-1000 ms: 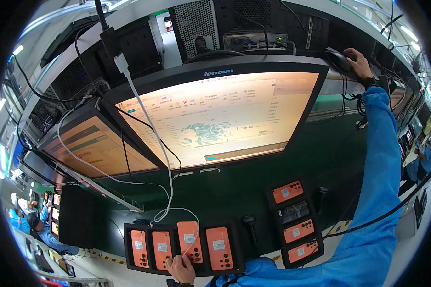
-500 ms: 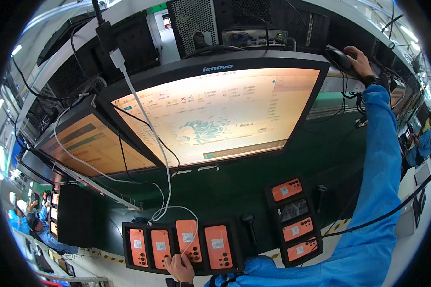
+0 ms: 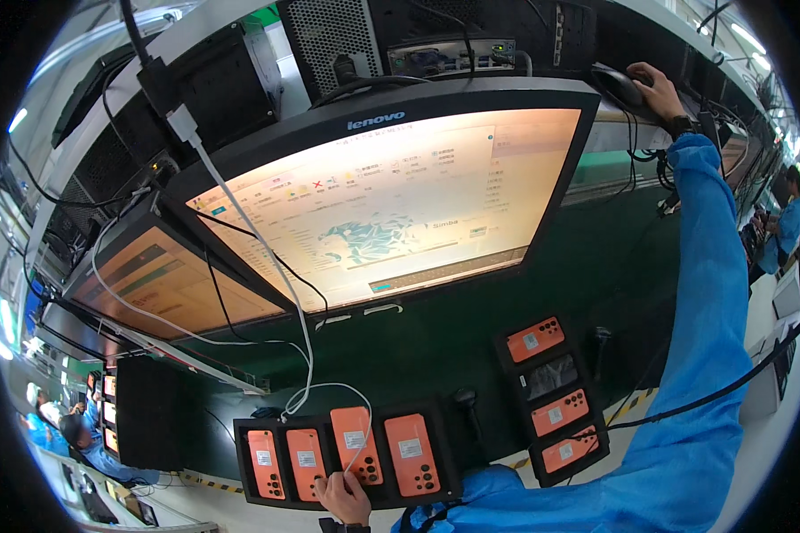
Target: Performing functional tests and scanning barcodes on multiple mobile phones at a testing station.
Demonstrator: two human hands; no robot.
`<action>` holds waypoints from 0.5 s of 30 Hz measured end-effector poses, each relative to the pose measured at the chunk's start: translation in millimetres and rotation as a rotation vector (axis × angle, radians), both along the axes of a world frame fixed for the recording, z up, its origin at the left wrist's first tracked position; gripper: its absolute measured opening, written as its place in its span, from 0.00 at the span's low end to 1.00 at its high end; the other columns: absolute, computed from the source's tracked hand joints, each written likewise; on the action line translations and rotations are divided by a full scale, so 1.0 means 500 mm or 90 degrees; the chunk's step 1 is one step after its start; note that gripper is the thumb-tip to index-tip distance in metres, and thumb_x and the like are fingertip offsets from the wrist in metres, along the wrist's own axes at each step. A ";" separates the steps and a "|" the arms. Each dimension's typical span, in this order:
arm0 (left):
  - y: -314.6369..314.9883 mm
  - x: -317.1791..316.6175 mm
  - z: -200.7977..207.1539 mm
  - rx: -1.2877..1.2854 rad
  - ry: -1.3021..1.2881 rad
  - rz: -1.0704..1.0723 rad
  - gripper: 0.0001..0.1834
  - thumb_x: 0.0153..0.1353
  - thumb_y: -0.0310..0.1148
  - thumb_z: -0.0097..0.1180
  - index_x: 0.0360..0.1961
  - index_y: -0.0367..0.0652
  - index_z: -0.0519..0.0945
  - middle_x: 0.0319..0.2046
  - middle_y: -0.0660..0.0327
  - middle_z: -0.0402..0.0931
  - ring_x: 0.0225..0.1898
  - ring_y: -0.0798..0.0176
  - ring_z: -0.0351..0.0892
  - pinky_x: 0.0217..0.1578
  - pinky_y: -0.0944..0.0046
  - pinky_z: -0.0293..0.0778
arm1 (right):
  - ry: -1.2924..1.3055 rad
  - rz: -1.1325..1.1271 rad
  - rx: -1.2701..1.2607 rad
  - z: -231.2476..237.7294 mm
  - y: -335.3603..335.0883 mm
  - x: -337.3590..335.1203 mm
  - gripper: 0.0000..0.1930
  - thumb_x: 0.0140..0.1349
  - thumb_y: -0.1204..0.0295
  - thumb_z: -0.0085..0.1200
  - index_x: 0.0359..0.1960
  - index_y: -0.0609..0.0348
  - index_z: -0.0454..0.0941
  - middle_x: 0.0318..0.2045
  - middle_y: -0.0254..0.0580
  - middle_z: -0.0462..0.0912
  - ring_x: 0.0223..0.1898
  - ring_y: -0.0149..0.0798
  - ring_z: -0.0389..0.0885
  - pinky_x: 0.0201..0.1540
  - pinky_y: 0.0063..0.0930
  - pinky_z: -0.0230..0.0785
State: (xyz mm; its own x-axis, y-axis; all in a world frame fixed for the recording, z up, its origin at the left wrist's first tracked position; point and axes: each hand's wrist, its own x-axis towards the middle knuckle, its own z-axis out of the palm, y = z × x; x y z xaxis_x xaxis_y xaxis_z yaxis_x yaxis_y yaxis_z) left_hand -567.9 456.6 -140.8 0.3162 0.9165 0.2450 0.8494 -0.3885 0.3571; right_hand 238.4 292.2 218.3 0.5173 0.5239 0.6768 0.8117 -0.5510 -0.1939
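Four orange phones (image 3: 412, 455) in a black tray (image 3: 447, 453) at the near edge of the green table (image 3: 436, 355). Past the tray's far edge, the top of the third phone from the left. At its near end, left hand (image 3: 345, 502), fingers curled beside a white cable (image 3: 336, 384); grip hidden, cannot tell whether pinching. By the monitor's (image 3: 391, 213) upper right corner, right hand (image 3: 656, 91) cupped over a black mouse (image 3: 618, 88).

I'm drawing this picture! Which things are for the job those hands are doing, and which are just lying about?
Seem part of the job:
orange phone by the left hand
white cable over that phone
mouse at the right hand

Seem just lying about:
other orange phones in that row
black phone tray at right
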 end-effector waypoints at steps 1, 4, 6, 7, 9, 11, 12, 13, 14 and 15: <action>0.004 0.003 0.008 0.074 -0.042 -0.053 0.19 0.69 0.38 0.49 0.20 0.41 0.71 0.16 0.53 0.63 0.25 0.48 0.64 0.32 0.49 0.63 | 0.003 -0.003 0.000 -0.002 -0.003 0.004 0.18 0.62 0.63 0.55 0.53 0.50 0.77 0.54 0.44 0.80 0.57 0.46 0.77 0.60 0.37 0.67; 0.004 0.007 0.014 0.148 -0.067 -0.104 0.19 0.69 0.36 0.50 0.21 0.40 0.73 0.17 0.49 0.69 0.23 0.43 0.68 0.30 0.47 0.67 | -0.001 -0.025 -0.006 -0.003 -0.004 0.002 0.18 0.62 0.63 0.55 0.54 0.50 0.77 0.54 0.43 0.80 0.57 0.46 0.77 0.61 0.38 0.66; 0.003 0.000 0.003 0.151 -0.050 -0.100 0.19 0.69 0.37 0.50 0.21 0.40 0.73 0.18 0.48 0.70 0.24 0.42 0.69 0.31 0.47 0.68 | 0.017 -0.035 -0.008 -0.004 -0.003 0.001 0.18 0.63 0.64 0.54 0.54 0.49 0.77 0.54 0.43 0.80 0.57 0.47 0.77 0.62 0.38 0.66; 0.002 -0.007 -0.012 0.086 -0.015 -0.056 0.20 0.69 0.39 0.49 0.20 0.40 0.71 0.16 0.53 0.63 0.26 0.48 0.64 0.32 0.49 0.63 | 0.019 -0.036 -0.008 -0.006 -0.001 -0.001 0.18 0.63 0.64 0.54 0.54 0.49 0.77 0.54 0.43 0.80 0.57 0.47 0.77 0.62 0.38 0.66; 0.004 -0.011 -0.023 0.020 0.020 -0.013 0.21 0.69 0.40 0.48 0.19 0.41 0.68 0.15 0.57 0.55 0.28 0.54 0.59 0.33 0.52 0.57 | -0.005 -0.005 -0.001 -0.010 -0.001 0.003 0.18 0.63 0.64 0.54 0.54 0.48 0.77 0.54 0.43 0.80 0.56 0.48 0.77 0.61 0.37 0.67; 0.003 -0.012 -0.027 0.032 0.015 -0.004 0.22 0.69 0.41 0.48 0.19 0.41 0.68 0.15 0.57 0.56 0.29 0.55 0.58 0.33 0.52 0.57 | 0.015 -0.009 0.000 -0.008 -0.001 0.001 0.17 0.63 0.64 0.54 0.54 0.47 0.77 0.54 0.43 0.80 0.56 0.47 0.77 0.61 0.38 0.67; 0.003 -0.012 -0.027 0.032 0.016 -0.004 0.22 0.69 0.41 0.48 0.19 0.41 0.68 0.15 0.57 0.56 0.29 0.55 0.58 0.33 0.52 0.57 | 0.034 -0.012 0.002 -0.007 0.000 -0.002 0.17 0.63 0.64 0.54 0.54 0.47 0.77 0.54 0.43 0.80 0.56 0.47 0.77 0.62 0.38 0.67; 0.002 -0.013 -0.027 0.034 0.014 -0.005 0.21 0.69 0.41 0.48 0.19 0.41 0.68 0.15 0.57 0.56 0.29 0.55 0.58 0.33 0.52 0.57 | 0.035 -0.011 0.002 -0.007 0.002 -0.005 0.17 0.63 0.64 0.54 0.54 0.47 0.77 0.54 0.43 0.80 0.56 0.47 0.77 0.62 0.38 0.67; 0.002 -0.012 -0.027 0.035 0.012 -0.008 0.21 0.69 0.40 0.48 0.19 0.41 0.69 0.15 0.57 0.57 0.29 0.55 0.59 0.33 0.52 0.57 | 0.037 -0.009 -0.001 -0.005 -0.002 -0.003 0.17 0.63 0.64 0.54 0.54 0.46 0.77 0.55 0.43 0.79 0.56 0.47 0.77 0.62 0.39 0.67; 0.002 -0.012 -0.027 0.035 0.013 -0.009 0.21 0.69 0.40 0.48 0.19 0.41 0.69 0.15 0.57 0.57 0.29 0.55 0.59 0.33 0.52 0.57 | 0.038 -0.006 -0.005 -0.005 -0.004 -0.002 0.17 0.63 0.64 0.54 0.54 0.46 0.77 0.55 0.43 0.79 0.57 0.47 0.76 0.62 0.39 0.67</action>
State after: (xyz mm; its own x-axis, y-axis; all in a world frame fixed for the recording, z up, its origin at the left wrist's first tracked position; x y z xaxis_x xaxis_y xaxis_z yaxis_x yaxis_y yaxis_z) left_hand -573.9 457.5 -154.5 0.3338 0.8974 0.2886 0.8506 -0.4187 0.3181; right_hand 237.6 290.0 216.0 0.5620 0.5235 0.6404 0.7933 -0.5604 -0.2381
